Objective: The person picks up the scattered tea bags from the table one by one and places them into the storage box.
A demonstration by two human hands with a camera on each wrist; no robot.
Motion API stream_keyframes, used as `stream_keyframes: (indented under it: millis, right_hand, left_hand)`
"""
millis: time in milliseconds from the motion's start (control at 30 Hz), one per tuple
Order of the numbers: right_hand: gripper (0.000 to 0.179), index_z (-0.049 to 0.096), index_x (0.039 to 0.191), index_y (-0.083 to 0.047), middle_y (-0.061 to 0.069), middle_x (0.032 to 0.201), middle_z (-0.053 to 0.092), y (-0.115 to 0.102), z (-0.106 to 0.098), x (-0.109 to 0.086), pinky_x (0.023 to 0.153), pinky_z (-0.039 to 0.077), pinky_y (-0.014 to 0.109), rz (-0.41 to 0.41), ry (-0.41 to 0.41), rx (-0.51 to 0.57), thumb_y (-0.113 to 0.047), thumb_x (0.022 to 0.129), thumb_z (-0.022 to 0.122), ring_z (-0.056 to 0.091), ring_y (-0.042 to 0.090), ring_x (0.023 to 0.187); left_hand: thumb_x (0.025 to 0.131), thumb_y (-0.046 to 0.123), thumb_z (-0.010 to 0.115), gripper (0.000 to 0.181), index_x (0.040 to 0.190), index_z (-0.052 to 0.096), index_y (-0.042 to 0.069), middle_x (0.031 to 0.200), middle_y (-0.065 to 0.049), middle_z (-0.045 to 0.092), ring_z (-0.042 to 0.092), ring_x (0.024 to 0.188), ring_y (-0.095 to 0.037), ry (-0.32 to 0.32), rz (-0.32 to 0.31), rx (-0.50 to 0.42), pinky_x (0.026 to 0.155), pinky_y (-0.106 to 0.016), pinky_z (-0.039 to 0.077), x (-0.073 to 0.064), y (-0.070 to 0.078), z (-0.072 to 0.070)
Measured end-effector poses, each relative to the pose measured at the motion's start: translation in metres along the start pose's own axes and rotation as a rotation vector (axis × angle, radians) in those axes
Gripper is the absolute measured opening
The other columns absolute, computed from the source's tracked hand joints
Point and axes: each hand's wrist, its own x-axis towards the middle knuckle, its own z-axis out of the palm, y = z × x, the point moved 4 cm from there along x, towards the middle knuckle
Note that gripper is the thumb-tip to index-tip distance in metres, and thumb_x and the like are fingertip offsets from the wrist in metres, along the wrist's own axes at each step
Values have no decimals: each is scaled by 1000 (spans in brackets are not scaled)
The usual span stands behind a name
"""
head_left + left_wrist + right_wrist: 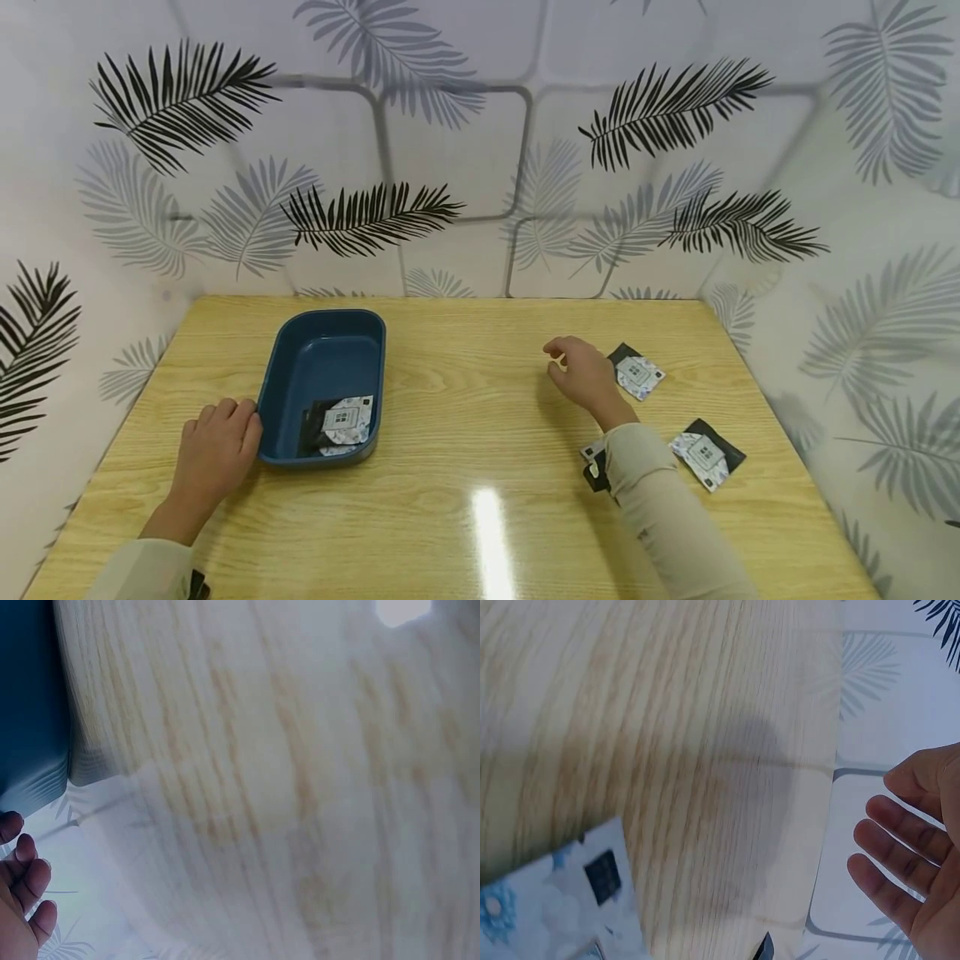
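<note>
A dark blue bin [322,321] stands on the left of the wooden table. Inside its front part lie small black-and-white packets [349,421] that overlap. My left hand [219,442] rests at the bin's left side, fingers loosely bent against its outer wall. Over the table's right half hovers my right hand [581,375], holding nothing, its fingers apart and slightly bent. Just right of it lies one packet [636,372]; another packet [707,454] lies further right and nearer. A third packet [592,451] is partly hidden under my right wrist.
The pale wooden table [450,375] meets a wall [465,150] with a leaf pattern at its back edge. A bright light reflection [491,533] shows on the table's front middle.
</note>
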Motion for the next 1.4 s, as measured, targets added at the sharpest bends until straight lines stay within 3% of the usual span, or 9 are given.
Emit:
stream_keyframes:
  millis: [233,433,800,1033,1233,1400]
  right_hand:
    - [30,67,123,-8,13,117,71,14,-6,5,73,57,44,5,8,-13,-14,94,59,70,30,101]
    - [30,66,124,-6,15,116,71,24,-15,7,65,56,39,7,2,-25,-13,95,58,70,32,99]
    - [35,63,128,-4,18,123,68,62,-25,1,60,53,37,98,-66,-40,-15,96,52,69,34,103]
    - [37,61,131,-3,21,126,66,80,-27,-2,84,55,53,135,-84,-49,-14,96,52,66,39,110]
    - [38,60,132,-2,21,126,66,86,-32,-1,81,55,52,150,-91,-61,-16,97,52,67,38,106]
    - [38,59,132,0,24,128,64,94,-33,0,88,53,55,149,-108,-46,-11,96,51,64,41,112]
  left_hand:
    - [103,17,43,18,92,55,7,86,-13,54,44,72,-29,8,-1,4,62,-40,27,1,0,-1]
    - [103,17,44,18,92,55,7,86,-13,55,44,71,-29,4,3,8,61,-40,27,1,-1,-1]
    - [103,17,44,19,89,53,9,84,-10,53,43,71,-28,-16,9,17,61,-38,26,3,0,1]
    - [103,17,43,19,90,53,8,85,-11,53,44,72,-28,-19,3,20,63,-39,26,3,-1,-1]
    - [103,17,43,19,89,53,8,84,-10,53,44,72,-28,-15,2,17,62,-39,26,2,-1,-1]
    - [103,17,44,18,90,53,8,84,-10,53,44,72,-28,-14,1,16,63,-39,26,1,-2,0]
